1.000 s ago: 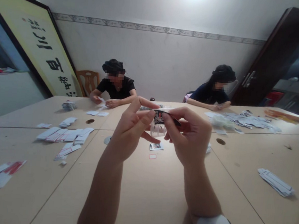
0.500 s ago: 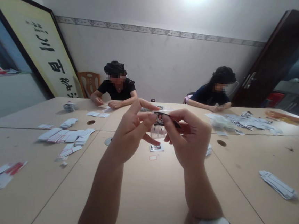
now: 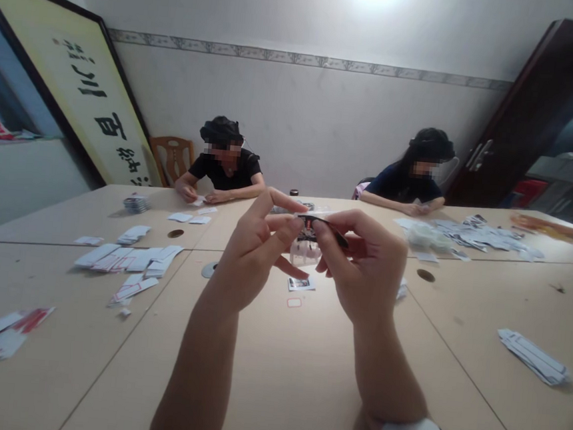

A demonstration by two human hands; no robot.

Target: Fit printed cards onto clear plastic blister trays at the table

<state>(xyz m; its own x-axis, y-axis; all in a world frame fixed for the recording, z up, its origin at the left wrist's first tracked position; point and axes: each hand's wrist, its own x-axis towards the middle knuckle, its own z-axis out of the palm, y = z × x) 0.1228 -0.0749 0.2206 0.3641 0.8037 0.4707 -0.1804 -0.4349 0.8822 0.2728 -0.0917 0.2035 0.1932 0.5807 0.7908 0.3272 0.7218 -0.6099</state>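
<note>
A small dark printed card [image 3: 308,230] with reddish marks is held up above the table, slightly bent. My left hand [image 3: 256,249] pinches its left end between thumb and fingers, the index finger arched over the top. At the other end my right hand [image 3: 366,252] grips it, thumb on the near face and fingers curled behind. Partly hidden behind the card is a clear plastic container [image 3: 305,254]. Below the hands lie a small picture card [image 3: 301,284] and a little red-edged white label [image 3: 294,303].
White paper slips [image 3: 129,259] lie in piles on the left of the table [image 3: 291,389]. A folded paper bundle [image 3: 533,357] is at right, with a heap of cards [image 3: 485,236] and translucent plastic [image 3: 426,235] farther back. Two people [image 3: 228,163] sit across, handling small papers.
My hands and the dark card stay nearly still; the view shifts slightly. Across the table, the left person's hands have moved a little with a white slip, and another slip lies nearby.
</note>
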